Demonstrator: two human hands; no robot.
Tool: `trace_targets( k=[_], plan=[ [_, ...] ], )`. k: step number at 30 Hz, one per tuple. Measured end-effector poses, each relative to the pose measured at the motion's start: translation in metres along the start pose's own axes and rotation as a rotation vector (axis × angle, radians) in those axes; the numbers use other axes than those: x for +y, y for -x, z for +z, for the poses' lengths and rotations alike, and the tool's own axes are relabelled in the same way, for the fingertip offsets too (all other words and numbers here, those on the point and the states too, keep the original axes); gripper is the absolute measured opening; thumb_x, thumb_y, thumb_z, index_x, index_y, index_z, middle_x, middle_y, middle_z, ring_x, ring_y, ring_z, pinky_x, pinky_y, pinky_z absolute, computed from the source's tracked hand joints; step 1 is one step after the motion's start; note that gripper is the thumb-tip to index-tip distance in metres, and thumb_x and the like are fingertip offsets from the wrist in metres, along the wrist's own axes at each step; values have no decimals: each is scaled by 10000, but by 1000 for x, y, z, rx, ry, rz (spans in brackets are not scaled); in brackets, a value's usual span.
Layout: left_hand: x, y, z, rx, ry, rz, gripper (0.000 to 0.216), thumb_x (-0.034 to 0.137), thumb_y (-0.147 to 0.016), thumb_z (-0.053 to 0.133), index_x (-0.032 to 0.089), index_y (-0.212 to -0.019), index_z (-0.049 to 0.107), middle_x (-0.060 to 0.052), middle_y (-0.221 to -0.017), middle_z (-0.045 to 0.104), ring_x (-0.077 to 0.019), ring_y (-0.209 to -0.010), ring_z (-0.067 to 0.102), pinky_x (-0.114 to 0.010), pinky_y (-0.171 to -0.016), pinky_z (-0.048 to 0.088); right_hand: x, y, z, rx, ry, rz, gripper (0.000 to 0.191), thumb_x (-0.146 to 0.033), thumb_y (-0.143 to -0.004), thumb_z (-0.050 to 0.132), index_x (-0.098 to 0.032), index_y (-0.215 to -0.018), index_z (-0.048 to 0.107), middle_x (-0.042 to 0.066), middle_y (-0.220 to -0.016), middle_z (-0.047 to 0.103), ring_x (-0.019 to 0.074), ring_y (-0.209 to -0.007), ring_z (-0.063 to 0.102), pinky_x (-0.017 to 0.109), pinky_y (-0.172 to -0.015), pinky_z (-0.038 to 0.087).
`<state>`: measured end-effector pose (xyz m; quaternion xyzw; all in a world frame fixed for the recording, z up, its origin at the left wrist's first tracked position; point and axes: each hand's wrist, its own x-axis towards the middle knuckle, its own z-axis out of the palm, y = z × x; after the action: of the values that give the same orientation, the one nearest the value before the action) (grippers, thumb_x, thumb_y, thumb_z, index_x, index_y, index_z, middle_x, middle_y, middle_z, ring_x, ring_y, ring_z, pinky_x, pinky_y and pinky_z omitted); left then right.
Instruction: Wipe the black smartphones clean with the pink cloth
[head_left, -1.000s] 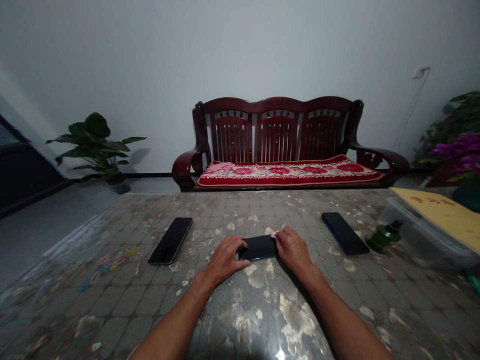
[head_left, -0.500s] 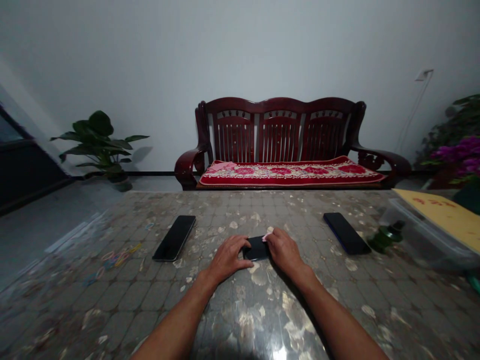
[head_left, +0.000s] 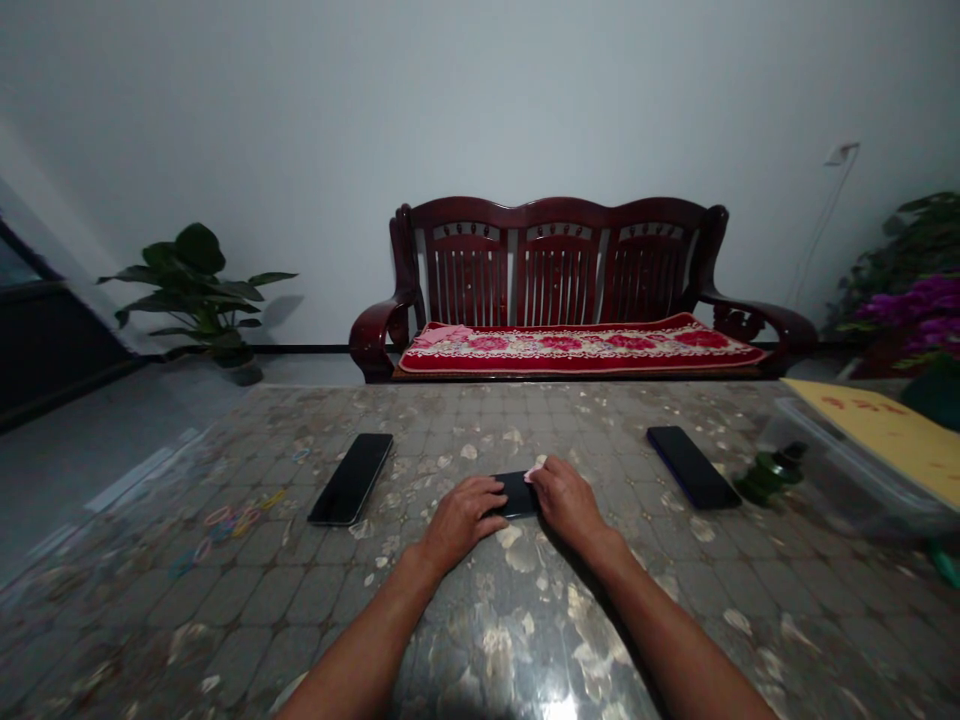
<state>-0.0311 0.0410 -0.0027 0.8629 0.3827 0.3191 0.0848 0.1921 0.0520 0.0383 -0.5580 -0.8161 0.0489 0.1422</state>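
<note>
A dark smartphone [head_left: 517,494] lies flat on the table between my hands, its ends partly covered by them. My left hand [head_left: 466,510] grips its left end, with the fingers on top and the thumb at the near edge. At the right end, my right hand [head_left: 564,495] pinches a small pink cloth [head_left: 532,474] against the phone's far right corner. Most of the cloth is hidden in the fingers. Two larger black phones lie apart from my hands, a left phone [head_left: 351,479] and a right phone [head_left: 693,467].
Coloured rubber bands [head_left: 236,520] lie scattered at the left. A green bottle [head_left: 771,474] stands at the right beside a clear plastic box [head_left: 847,485] with a yellow sheet [head_left: 885,425] on top. Beyond the patterned table [head_left: 480,420] is a wooden bench [head_left: 562,265].
My left hand has shifted slightly and its fingers have drawn closer together over the phone's left end. My right hand with the pink cloth stays at nearly the same spot.
</note>
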Motion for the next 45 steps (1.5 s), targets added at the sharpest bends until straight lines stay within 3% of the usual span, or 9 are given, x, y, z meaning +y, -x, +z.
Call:
trace_targets(
  k=[6,16,23,30,34,40,45],
  plan=[
    [3,0,0,5,-40,-4,252,316,-855,767,217,-1086,761,-101,-1140,755,-280,-1084,696,-472,-966,567,11,-2,-12,-12,91,174,288,-180,-993,460,-164,-1018,747,117,-1043,664,217,-995,589,273,-803,383],
    [0,1,2,-31,-56,-1,246,294,-873,748,186,-1094,756,-110,-1109,769,-273,-1108,705,-445,-994,562,-21,-14,-1,-61,29,-42,313,-210,-1012,434,-178,-1054,743,108,-1064,667,203,-985,594,268,-826,389],
    [-3,3,4,-20,-36,-9,201,285,-888,728,216,-1075,758,-87,-1135,764,-264,-1118,705,-450,-1009,555,-10,-12,-7,-42,89,93,292,-154,-962,480,-168,-1040,761,125,-1045,674,231,-984,609,283,-817,400],
    [-2,2,3,-29,1,-22,195,250,-887,723,244,-1080,754,-60,-1143,764,-249,-1134,698,-424,-1023,550,-41,-19,3,-86,45,-32,275,-179,-972,479,-178,-1008,751,112,-1060,671,212,-995,598,269,-832,405],
    [1,2,1,-37,7,-35,202,234,-886,721,255,-1084,751,-46,-1162,759,-235,-1144,693,-398,-1020,551,-41,-19,3,-82,7,-88,269,-209,-982,487,-206,-1065,743,90,-1074,667,199,-1012,592,258,-842,400],
    [-1,4,3,-12,-17,-69,202,261,-850,762,216,-1047,768,-85,-1141,761,-270,-1108,710,-436,-1003,564,-18,-16,-4,-47,63,55,271,-190,-963,512,-195,-1064,763,117,-1069,677,229,-1012,604,280,-834,404],
    [1,3,2,-11,-15,-70,204,238,-854,750,249,-1057,764,-58,-1163,757,-248,-1112,710,-419,-1005,563,-31,-17,-3,-53,83,39,279,-187,-972,492,-183,-1050,760,128,-1082,677,232,-1014,608,279,-840,408]
  ],
)
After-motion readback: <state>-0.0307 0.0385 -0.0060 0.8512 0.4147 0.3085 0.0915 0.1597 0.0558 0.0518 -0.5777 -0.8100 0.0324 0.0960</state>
